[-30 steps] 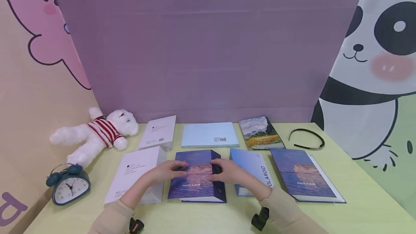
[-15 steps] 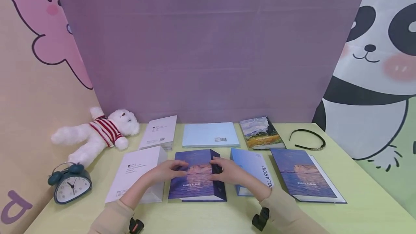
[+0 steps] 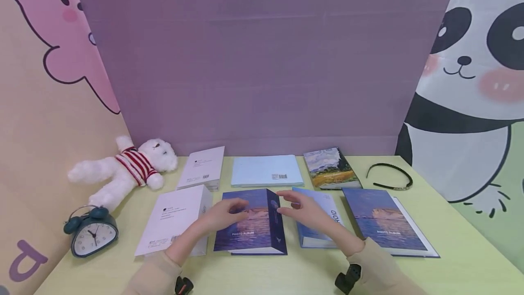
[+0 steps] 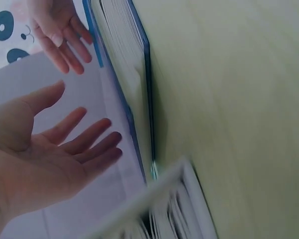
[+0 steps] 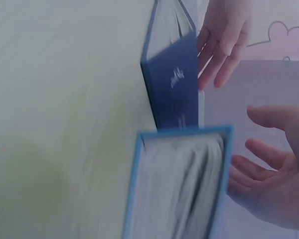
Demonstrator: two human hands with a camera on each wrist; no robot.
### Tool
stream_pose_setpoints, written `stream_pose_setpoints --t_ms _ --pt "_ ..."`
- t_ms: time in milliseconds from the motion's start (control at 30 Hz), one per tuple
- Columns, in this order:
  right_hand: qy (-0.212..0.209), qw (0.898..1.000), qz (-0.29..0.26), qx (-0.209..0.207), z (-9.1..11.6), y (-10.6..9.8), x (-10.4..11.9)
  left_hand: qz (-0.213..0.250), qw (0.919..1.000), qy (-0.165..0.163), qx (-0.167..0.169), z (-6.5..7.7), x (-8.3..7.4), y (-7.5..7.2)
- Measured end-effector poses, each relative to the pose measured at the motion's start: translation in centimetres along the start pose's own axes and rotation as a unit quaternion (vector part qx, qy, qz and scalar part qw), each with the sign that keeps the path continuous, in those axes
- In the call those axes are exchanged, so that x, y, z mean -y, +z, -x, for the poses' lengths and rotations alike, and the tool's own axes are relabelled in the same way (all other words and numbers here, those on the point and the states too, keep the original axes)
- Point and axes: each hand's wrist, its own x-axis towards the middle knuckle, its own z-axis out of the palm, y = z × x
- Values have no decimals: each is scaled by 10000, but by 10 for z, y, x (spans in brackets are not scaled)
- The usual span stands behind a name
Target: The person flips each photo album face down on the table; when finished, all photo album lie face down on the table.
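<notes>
Currently, the left hand hovers over the purple photo album, the right hand beside its spine, each grip loosely spread; the album lies between the side edges of the table, well off its back edge.

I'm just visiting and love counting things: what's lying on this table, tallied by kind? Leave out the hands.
Purple-blue photo albums: 2
Blue album: 1
White books: 2
Pale blue book: 1
Landscape-cover book: 1
Stuffed toy: 1
Alarm clock: 1
Black headband: 1
Total: 10
</notes>
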Motion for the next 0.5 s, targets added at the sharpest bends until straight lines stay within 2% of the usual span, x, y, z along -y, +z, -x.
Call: stream_pose_setpoints --t_ms 133,300,500 --pt "-17 9995 159 -261 6 -13 -6 325 9993 198 30 -11 -3 10" --pt "-113 9984 388 -398 16 -28 -15 595 9971 431 213 -25 -12 24" --pt "-34 9970 643 -422 28 -42 -30 801 9943 501 491 -40 -25 39"
